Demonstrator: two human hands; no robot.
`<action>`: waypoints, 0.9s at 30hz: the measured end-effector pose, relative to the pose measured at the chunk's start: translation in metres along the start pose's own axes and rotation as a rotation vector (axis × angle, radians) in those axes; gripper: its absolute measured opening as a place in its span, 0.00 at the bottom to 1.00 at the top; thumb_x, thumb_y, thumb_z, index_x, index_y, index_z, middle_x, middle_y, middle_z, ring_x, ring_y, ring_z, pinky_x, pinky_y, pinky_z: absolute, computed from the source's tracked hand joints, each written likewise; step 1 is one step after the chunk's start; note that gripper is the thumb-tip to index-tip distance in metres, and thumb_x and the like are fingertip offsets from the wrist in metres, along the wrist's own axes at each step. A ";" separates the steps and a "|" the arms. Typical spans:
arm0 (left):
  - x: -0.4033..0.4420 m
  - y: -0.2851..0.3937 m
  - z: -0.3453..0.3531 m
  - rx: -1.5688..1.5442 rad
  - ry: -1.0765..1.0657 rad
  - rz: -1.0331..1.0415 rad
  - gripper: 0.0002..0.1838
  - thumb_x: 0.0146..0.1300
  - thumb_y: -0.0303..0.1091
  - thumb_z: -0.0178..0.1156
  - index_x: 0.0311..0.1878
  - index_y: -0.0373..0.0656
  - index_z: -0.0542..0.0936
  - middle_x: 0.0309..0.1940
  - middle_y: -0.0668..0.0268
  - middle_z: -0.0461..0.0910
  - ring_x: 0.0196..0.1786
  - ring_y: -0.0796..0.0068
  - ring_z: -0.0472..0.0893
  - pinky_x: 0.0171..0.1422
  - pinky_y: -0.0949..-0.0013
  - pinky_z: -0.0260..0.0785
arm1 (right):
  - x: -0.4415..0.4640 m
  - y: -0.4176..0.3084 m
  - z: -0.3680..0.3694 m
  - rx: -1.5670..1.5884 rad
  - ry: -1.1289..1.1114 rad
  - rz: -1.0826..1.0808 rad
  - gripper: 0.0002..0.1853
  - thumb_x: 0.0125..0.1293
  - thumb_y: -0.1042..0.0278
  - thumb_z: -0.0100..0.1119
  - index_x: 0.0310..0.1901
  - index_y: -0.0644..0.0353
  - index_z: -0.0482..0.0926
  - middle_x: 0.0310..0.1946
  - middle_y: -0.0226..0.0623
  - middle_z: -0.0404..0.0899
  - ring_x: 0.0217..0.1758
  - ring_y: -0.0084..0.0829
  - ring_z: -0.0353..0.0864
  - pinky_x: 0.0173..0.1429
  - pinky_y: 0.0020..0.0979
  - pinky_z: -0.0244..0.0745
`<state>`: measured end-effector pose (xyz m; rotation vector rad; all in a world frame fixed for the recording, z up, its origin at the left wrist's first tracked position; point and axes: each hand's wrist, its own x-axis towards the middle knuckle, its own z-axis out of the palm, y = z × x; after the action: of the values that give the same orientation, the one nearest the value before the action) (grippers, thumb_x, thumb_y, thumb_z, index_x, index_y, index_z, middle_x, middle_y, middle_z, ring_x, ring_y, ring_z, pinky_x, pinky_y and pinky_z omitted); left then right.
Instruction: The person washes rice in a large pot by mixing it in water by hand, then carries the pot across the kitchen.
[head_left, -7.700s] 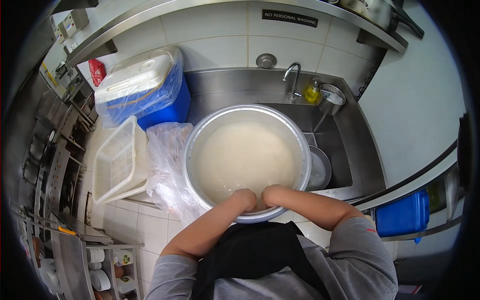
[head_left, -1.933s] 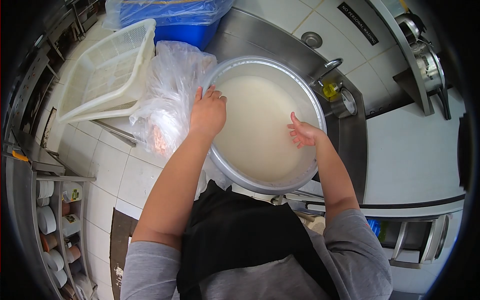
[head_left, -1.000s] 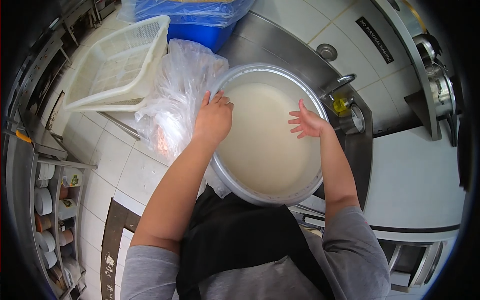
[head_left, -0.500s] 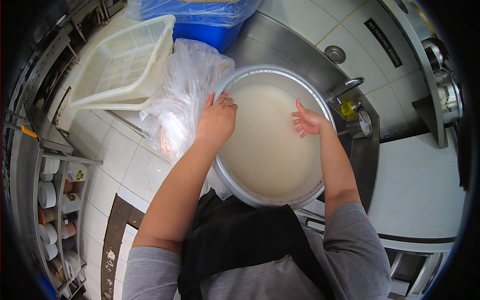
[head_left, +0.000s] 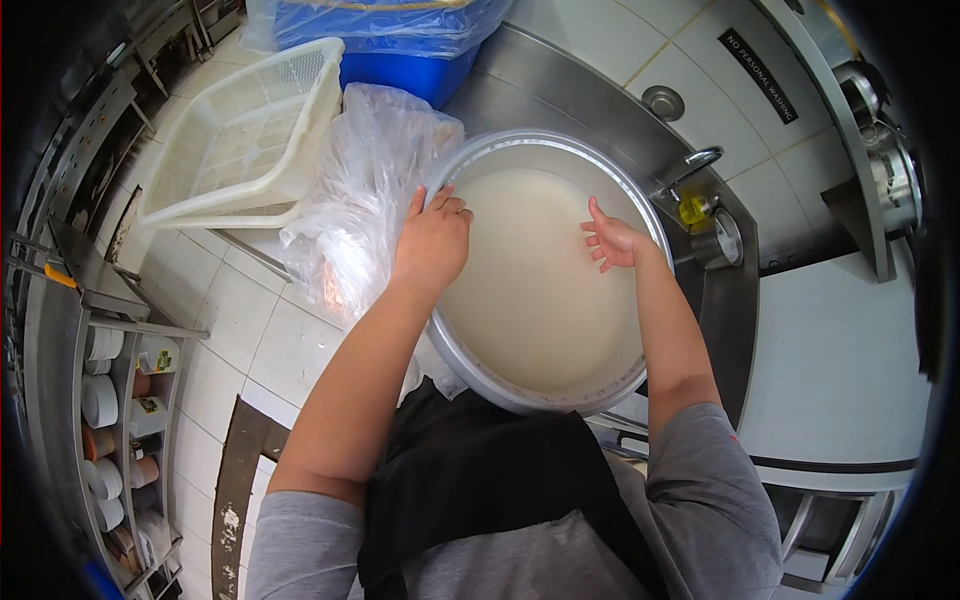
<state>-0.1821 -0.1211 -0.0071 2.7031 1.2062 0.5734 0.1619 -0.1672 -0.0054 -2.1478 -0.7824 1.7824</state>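
A large round metal pot [head_left: 462, 372] holds cloudy, whitish liquid [head_left: 535, 290] and sits in front of me at the sink. My left hand [head_left: 436, 238] is over the pot's left rim, its fingers bent around the edge. Over the right side of the liquid, my right hand [head_left: 615, 240] has its thumb and fingers spread, with nothing in them. Whether its fingertips touch the surface I cannot tell. Against the pot's left side lies a clear plastic bag [head_left: 365, 190] with something pinkish low inside it.
A white perforated basket [head_left: 190, 213] and a blue tub [head_left: 405, 75] lined with plastic stand beyond the bag. On the right are a tap [head_left: 700, 160], a bottle of yellow liquid [head_left: 692, 209] and a small metal pot [head_left: 716, 243]. Shelves with containers [head_left: 100, 400] line the left.
The view has shifted very slightly. Both hands keep their places, the left at the rim and the right over the liquid.
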 end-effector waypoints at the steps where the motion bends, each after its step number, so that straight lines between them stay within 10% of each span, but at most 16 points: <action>1: 0.000 0.000 0.000 0.000 0.000 0.004 0.14 0.61 0.28 0.47 0.45 0.43 0.81 0.53 0.65 0.76 0.69 0.69 0.64 0.75 0.53 0.49 | -0.001 0.000 0.002 -0.022 0.036 0.003 0.62 0.51 0.12 0.26 0.73 0.62 0.38 0.71 0.55 0.46 0.61 0.53 0.65 0.69 0.64 0.43; 5: 0.000 0.001 -0.005 0.001 -0.042 -0.001 0.14 0.61 0.28 0.47 0.45 0.43 0.81 0.54 0.65 0.76 0.70 0.69 0.64 0.75 0.53 0.48 | -0.010 -0.003 0.019 -0.083 0.146 -0.012 0.59 0.53 0.13 0.28 0.73 0.60 0.47 0.69 0.52 0.53 0.60 0.50 0.66 0.66 0.63 0.52; 7: 0.001 0.002 -0.005 0.002 -0.051 0.007 0.15 0.62 0.28 0.47 0.46 0.43 0.81 0.55 0.65 0.76 0.70 0.69 0.63 0.75 0.53 0.48 | -0.039 -0.015 0.052 -0.359 0.296 -0.223 0.46 0.62 0.24 0.38 0.65 0.62 0.67 0.64 0.55 0.65 0.69 0.48 0.62 0.70 0.45 0.56; 9: 0.001 0.000 -0.002 -0.025 -0.053 -0.023 0.17 0.59 0.23 0.47 0.48 0.46 0.80 0.57 0.68 0.75 0.70 0.68 0.63 0.76 0.53 0.47 | -0.009 0.015 0.070 -0.521 0.375 -0.483 0.33 0.66 0.34 0.45 0.51 0.59 0.78 0.50 0.49 0.79 0.56 0.42 0.77 0.60 0.37 0.68; 15: 0.001 -0.001 0.001 -0.035 -0.042 -0.017 0.17 0.59 0.24 0.47 0.47 0.48 0.81 0.56 0.69 0.75 0.70 0.68 0.63 0.76 0.53 0.47 | -0.086 0.041 0.184 -0.892 -0.015 -0.510 0.22 0.68 0.46 0.47 0.43 0.59 0.78 0.33 0.46 0.81 0.41 0.46 0.80 0.46 0.43 0.73; 27: 0.002 0.000 -0.003 -0.073 -0.058 0.002 0.15 0.59 0.26 0.49 0.46 0.46 0.82 0.55 0.67 0.76 0.69 0.67 0.65 0.75 0.51 0.47 | -0.107 0.088 0.182 -0.791 0.283 -0.380 0.17 0.69 0.53 0.46 0.40 0.59 0.76 0.33 0.46 0.80 0.39 0.47 0.80 0.44 0.46 0.72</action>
<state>-0.1821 -0.1204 -0.0034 2.6421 1.1454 0.5248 -0.0035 -0.3247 -0.0016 -2.3585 -1.8859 1.0257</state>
